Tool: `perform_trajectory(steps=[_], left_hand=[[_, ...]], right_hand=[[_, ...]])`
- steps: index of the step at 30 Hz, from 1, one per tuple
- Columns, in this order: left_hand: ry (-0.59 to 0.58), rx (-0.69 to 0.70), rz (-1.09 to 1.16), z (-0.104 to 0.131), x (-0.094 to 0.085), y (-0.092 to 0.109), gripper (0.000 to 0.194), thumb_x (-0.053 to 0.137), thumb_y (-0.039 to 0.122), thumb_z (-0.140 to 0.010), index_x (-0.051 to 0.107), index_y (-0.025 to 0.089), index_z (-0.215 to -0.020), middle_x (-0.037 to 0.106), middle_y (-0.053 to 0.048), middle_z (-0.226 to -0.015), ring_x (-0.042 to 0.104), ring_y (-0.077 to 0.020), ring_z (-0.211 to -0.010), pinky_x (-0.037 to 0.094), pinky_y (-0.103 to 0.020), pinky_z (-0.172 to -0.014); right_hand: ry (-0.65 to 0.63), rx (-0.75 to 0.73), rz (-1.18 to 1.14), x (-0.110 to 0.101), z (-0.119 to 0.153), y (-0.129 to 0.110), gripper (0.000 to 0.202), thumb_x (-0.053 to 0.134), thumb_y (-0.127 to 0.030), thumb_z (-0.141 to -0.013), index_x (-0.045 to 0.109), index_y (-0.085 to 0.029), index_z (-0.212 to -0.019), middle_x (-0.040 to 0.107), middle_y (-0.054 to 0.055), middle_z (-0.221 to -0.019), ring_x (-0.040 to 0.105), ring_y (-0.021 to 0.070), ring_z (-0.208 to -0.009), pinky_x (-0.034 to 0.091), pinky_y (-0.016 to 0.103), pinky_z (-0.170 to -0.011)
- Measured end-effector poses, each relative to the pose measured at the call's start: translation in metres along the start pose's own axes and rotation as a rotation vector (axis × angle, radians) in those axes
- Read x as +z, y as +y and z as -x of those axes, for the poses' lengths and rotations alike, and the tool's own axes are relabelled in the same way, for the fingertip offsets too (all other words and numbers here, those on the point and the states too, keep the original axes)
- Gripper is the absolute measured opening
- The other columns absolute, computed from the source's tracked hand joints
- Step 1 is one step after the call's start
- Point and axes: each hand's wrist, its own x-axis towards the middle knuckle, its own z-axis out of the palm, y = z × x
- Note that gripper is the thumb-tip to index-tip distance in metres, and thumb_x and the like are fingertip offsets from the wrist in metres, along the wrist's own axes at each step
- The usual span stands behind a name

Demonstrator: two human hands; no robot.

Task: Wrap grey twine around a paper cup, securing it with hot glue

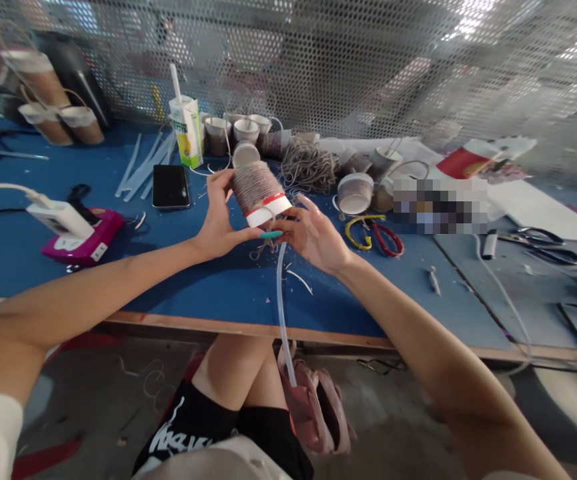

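A cup-shaped piece wound with grey-brown cord, with a red band and a white end, is tilted above the blue table. My left hand grips it from the left, fingers behind and thumb below its white end. My right hand is at its lower right, its fingers curled near the white end and a small teal object. A clear flexible tube hangs from below my right fingers past the table edge. Loose cord dangles under the wound piece.
Behind the hands stand several white-rimmed cups, a drink carton and a cord heap. To the left lie a phone and a magenta power strip. Yellow-and-red-handled pliers and scissors lie right, before a perforated metal screen.
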Motion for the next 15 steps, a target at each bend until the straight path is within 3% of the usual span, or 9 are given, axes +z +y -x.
perform_trajectory(steps=[2, 5, 8, 10, 13, 15], left_hand=[[0.0, -0.012, -0.008, 0.0, 0.0, 0.0, 0.103, 0.073, 0.073, -0.059, 0.024, 0.033, -0.141, 0.03, -0.009, -0.131, 0.038, -0.0304, -0.131, 0.038, -0.051, -0.111], [-0.004, -0.031, -0.015, 0.001, 0.001, 0.0, 0.099, 0.072, 0.071, -0.062, 0.023, 0.034, -0.14, 0.029, -0.01, -0.132, 0.039, -0.0304, -0.13, 0.039, -0.052, -0.109], [0.003, -0.057, -0.022, 0.0, 0.0, 0.002, 0.099, 0.073, 0.07, -0.062, 0.023, 0.034, -0.139, 0.029, -0.01, -0.132, 0.039, -0.0295, -0.13, 0.04, -0.052, -0.11], [0.001, -0.071, -0.038, -0.001, 0.0, 0.004, 0.098, 0.073, 0.07, -0.063, 0.023, 0.033, -0.139, 0.03, -0.01, -0.132, 0.039, -0.0284, -0.13, 0.04, -0.05, -0.111], [-0.03, -0.07, -0.059, -0.003, -0.002, 0.009, 0.092, 0.072, 0.068, -0.067, 0.026, 0.031, -0.138, 0.032, -0.01, -0.13, 0.039, -0.0279, -0.131, 0.04, -0.049, -0.111], [-0.056, -0.062, -0.06, -0.004, -0.004, 0.013, 0.087, 0.071, 0.066, -0.071, 0.029, 0.029, -0.138, 0.034, -0.011, -0.129, 0.039, -0.0281, -0.13, 0.042, -0.048, -0.11]], right_hand=[[-0.024, 0.049, -0.04, 0.002, 0.001, -0.002, 0.047, 0.056, -0.061, -0.079, 0.052, -0.032, -0.115, 0.065, -0.001, -0.1, 0.067, 0.0147, -0.08, 0.051, 0.027, -0.065], [-0.092, 0.149, -0.013, 0.005, 0.002, -0.009, 0.05, 0.049, -0.069, -0.08, 0.056, -0.028, -0.109, 0.067, 0.0, -0.092, 0.066, 0.0131, -0.068, 0.049, 0.024, -0.058], [-0.191, 0.195, 0.043, 0.002, 0.002, -0.014, 0.053, 0.047, -0.074, -0.079, 0.061, -0.025, -0.097, 0.07, 0.0, -0.079, 0.052, 0.0083, -0.046, 0.04, 0.021, -0.046], [-0.243, 0.178, 0.078, -0.004, 0.002, -0.017, 0.048, 0.056, -0.069, -0.078, 0.064, -0.022, -0.084, 0.066, -0.002, -0.066, 0.038, 0.0047, -0.039, 0.035, 0.02, -0.044], [-0.206, 0.113, 0.11, -0.014, 0.002, -0.019, 0.045, 0.069, -0.057, -0.077, 0.06, -0.017, -0.058, 0.05, -0.004, -0.046, 0.031, 0.0034, -0.041, 0.033, 0.018, -0.045], [-0.116, 0.055, 0.083, -0.018, 0.002, -0.021, 0.046, 0.071, -0.053, -0.077, 0.057, -0.017, -0.052, 0.043, -0.005, -0.042, 0.031, 0.0041, -0.043, 0.034, 0.018, -0.046]])
